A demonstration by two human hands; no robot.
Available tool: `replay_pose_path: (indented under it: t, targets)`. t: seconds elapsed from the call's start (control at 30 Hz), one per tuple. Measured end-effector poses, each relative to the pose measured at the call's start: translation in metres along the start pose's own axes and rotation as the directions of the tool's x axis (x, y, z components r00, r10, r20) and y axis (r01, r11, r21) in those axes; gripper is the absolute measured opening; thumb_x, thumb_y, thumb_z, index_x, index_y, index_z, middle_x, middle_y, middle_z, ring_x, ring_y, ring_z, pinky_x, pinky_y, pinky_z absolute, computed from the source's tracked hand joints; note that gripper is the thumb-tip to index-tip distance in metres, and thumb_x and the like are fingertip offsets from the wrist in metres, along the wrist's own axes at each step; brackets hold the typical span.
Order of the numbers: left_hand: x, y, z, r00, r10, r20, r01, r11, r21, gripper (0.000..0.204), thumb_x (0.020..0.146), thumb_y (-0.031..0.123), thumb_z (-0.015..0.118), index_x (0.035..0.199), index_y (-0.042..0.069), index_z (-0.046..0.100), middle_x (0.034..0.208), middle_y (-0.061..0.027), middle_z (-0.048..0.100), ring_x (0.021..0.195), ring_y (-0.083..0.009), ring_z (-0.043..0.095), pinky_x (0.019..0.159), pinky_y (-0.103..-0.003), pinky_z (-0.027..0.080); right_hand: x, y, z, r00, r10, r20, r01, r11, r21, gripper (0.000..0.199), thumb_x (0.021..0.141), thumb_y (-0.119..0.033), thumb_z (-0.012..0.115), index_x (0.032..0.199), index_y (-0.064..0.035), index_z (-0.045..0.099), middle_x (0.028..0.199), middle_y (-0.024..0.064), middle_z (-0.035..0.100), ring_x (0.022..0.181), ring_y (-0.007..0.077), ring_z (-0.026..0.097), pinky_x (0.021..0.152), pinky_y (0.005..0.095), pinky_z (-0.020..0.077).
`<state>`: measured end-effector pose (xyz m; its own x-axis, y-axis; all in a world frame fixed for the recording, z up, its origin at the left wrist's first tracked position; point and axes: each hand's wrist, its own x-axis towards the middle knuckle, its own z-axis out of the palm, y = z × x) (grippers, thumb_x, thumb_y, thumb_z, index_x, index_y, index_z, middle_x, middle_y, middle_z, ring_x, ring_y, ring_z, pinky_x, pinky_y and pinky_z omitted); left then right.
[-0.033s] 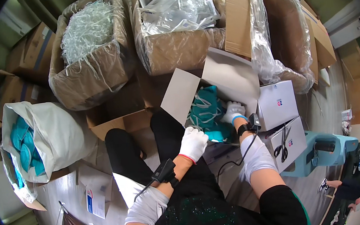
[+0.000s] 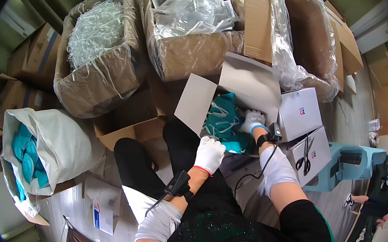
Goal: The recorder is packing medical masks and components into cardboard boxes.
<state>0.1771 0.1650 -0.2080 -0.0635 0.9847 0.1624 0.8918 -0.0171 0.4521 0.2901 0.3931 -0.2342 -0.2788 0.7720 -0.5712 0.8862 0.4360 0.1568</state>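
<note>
1. Two gloved hands at one flapped carton (image 2: 248,75), which holds a heap of teal masks (image 2: 225,101) with narrow white straps
2. Left hand (image 2: 210,155): white knit glove, red cuff, fingers curled at the carton's near left edge; whether they grasp anything is not discernible
3. Right hand (image 2: 252,120): pale glove, blue cuff, fingers bent inside the carton, right of the heap; the fingertips are obscured, so its grip cannot be judged
4. Two black wrist devices, left (image 2: 177,184) and right (image 2: 276,132), the latter trailing a thin cable
5. Three large brown cartons lined with glossy, wrinkled film: the left (image 2: 101,86) bears tangled white strips (image 2: 96,33), the middle (image 2: 200,54) flat clear packets (image 2: 194,11), the right (image 2: 279,31) a raised brown flap
6. One low brown carton (image 2: 132,135) before the knees; one soft off-white cloth bag (image 2: 72,142), far left, containing further teal masks
7. Two smooth white boxes, rear (image 2: 300,109) and front (image 2: 317,146), just right of the right hand; one pair of black-handled scissors (image 2: 306,155) on the front box; one blue plastic stool (image 2: 328,174) beyond
8. Upright flaps flank the heap, and the left glove overlaps the near edge
</note>
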Motion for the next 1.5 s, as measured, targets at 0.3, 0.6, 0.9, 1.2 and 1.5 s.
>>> replay_pose_path:
  t: [0.3, 0.6, 0.9, 1.2, 1.5]
  targets:
    - [0.01, 0.003, 0.004, 1.0, -0.018, -0.003, 0.018, 1.0, 0.021, 0.007, 0.074, 0.019, 0.07, 0.072, 0.014, 0.064, 0.077, -0.0045, 0.062, 0.084, -0.024, 0.061, 0.088, -0.041, 0.042, 0.0, 0.007, 0.001, 0.999, -0.013, -0.043, 0.016, 0.997, 0.075, 0.057, 0.068, -0.04, 0.084, 0.116, -0.0117, 0.07, 0.117, 0.0158, 0.07, 0.115, 0.0294, 0.064, 0.1, 0.043, 0.0483]
    - [0.014, -0.001, 0.008, 0.999, -0.032, 0.004, 0.031, 0.999, 0.023, 0.008, 0.075, 0.02, 0.07, 0.072, 0.014, 0.065, 0.076, -0.0043, 0.063, 0.084, -0.0238, 0.062, 0.087, -0.041, 0.042, -0.051, -0.014, -0.048, 0.985, -0.06, -0.162, 0.015, 0.964, -0.266, 0.025, 0.076, -0.024, 0.07, 0.1, -0.0162, 0.074, 0.094, 0.0135, 0.074, 0.094, 0.0308, 0.071, 0.093, 0.0442, 0.0454]
    - [0.022, 0.008, -0.011, 0.969, -0.124, 0.215, 0.131, 0.991, -0.019, 0.029, 0.075, 0.028, 0.075, 0.098, 0.012, 0.069, 0.095, -0.0087, 0.068, 0.098, -0.0268, 0.062, 0.093, -0.043, 0.041, -0.131, 0.05, -0.079, 0.343, -0.32, -0.883, 0.252, 0.937, -0.242, 0.012, 0.08, -0.02, 0.069, 0.081, -0.0124, 0.061, 0.082, 0.0053, 0.067, 0.078, 0.0253, 0.061, 0.079, 0.0411, 0.0434]
    - [0.043, 0.052, -0.155, 0.946, 0.16, -0.282, -0.206, 0.968, -0.143, 0.073, 0.073, 0.022, 0.077, 0.139, 0.007, 0.05, 0.128, -0.0151, 0.059, 0.123, -0.0335, 0.054, 0.109, -0.048, 0.035, -0.222, 0.034, -0.071, 0.359, -0.164, -0.919, 0.794, 0.571, 0.208, 0.022, 0.077, -0.016, 0.069, 0.096, -0.0095, 0.06, 0.099, 0.0051, 0.07, 0.085, 0.0268, 0.064, 0.078, 0.041, 0.0499]
    - [-0.038, 0.044, -0.099, 0.897, -0.215, 0.386, 0.292, 0.944, -0.152, 0.027, 0.084, 0.029, 0.067, 0.098, 0.008, 0.057, 0.094, -0.0151, 0.066, 0.087, -0.0363, 0.067, 0.076, -0.047, 0.053, -0.228, -0.009, 0.018, 0.859, -0.242, -0.451, 0.509, 0.313, 0.802, 0.072, 0.07, -0.005, 0.083, 0.135, -0.0049, 0.051, 0.119, 0.0112, 0.064, 0.108, 0.0203, 0.063, 0.093, 0.0329, 0.052]
